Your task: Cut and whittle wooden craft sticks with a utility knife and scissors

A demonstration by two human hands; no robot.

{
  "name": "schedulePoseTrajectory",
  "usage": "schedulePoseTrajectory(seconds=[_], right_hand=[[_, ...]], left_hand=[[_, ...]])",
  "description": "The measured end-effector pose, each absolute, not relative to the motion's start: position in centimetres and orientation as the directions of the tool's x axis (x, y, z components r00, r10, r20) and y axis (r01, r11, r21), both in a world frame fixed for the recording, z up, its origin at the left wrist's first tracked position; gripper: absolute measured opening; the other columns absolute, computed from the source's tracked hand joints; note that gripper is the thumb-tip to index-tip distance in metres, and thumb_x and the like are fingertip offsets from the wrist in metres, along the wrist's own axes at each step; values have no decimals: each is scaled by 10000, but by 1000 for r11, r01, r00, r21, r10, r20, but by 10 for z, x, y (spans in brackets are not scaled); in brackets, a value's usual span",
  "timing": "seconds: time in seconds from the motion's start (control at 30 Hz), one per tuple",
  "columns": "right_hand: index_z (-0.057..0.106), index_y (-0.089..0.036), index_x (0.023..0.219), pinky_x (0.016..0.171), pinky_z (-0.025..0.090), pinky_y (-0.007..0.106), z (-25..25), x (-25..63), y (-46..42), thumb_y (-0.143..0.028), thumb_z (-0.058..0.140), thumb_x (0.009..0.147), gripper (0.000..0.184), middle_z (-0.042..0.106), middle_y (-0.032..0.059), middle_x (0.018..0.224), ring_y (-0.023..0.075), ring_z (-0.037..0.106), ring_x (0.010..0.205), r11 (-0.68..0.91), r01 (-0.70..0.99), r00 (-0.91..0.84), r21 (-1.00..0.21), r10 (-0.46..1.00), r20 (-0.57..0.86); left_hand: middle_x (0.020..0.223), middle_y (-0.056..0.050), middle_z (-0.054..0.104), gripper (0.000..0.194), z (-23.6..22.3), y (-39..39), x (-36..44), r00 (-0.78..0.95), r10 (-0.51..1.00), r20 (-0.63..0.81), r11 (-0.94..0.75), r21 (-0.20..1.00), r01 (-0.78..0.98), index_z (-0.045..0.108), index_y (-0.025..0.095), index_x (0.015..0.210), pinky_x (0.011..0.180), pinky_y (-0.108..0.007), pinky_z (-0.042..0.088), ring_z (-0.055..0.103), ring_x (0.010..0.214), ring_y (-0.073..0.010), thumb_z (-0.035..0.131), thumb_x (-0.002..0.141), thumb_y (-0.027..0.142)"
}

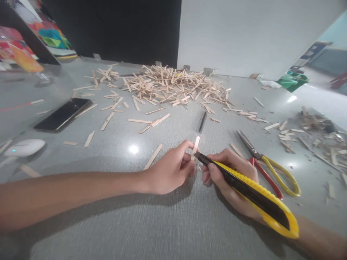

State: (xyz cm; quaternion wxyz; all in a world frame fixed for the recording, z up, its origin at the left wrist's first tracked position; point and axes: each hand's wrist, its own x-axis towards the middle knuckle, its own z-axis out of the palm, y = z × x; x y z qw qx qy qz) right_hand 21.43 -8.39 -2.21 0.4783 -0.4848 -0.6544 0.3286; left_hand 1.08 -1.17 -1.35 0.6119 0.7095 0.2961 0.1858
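My left hand [173, 168] is closed on a short wooden craft stick [196, 143], whose rounded end points up and away from me. A yellow and black utility knife [249, 191] lies in the closed grip of my right hand [230, 173]. The knife's tip meets the stick just beside my left fingers; whether the blade has bitten into the wood I cannot tell. Scissors [260, 157] with one red and one yellow handle lie partly spread to the right of my right hand. Another stick [154, 156] rests behind my left wrist.
A large heap of craft sticks [173, 85] spreads along the back of the grey table. A dark pencil-like rod [202, 121] lies beyond my hands. On the left are a phone [63, 115] and a white mouse [25, 148]. Wood scraps [314, 122] litter the right side.
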Motion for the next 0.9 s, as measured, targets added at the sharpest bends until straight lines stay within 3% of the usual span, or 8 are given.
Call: schedulePoseTrajectory(seconds=[0.3, 0.6, 0.9], right_hand=[[641, -265, 1089, 567, 600, 237, -26, 216, -88, -208, 691, 1002, 115, 788, -2, 828, 146, 735, 635, 365, 256, 10, -895, 925, 380], [635, -273, 1128, 630, 613, 282, -32, 220, -86, -199, 698, 999, 161, 786, 7, 895, 169, 750, 700, 341, 275, -51, -899, 939, 340], [625, -259, 1152, 638, 629, 301, -36, 221, -87, -218, 695, 1000, 172, 786, 25, 909, 183, 757, 717, 353, 348, -73, -869, 934, 350]], left_hand=[[723, 75, 623, 117, -13, -10, 12, 733, 673, -100, -77, 976, 204, 422, 257, 1169, 471, -180, 442, 577, 510, -88, 486, 1072, 264], [761, 65, 646, 127, -13, -10, 12, 731, 670, -129, -21, 981, 192, 423, 264, 1164, 453, -171, 442, 601, 505, -88, 480, 1058, 222], [782, 56, 655, 110, -11, -9, 11, 743, 655, -136, -62, 971, 231, 396, 261, 1142, 457, -179, 438, 606, 522, -96, 480, 1076, 289]])
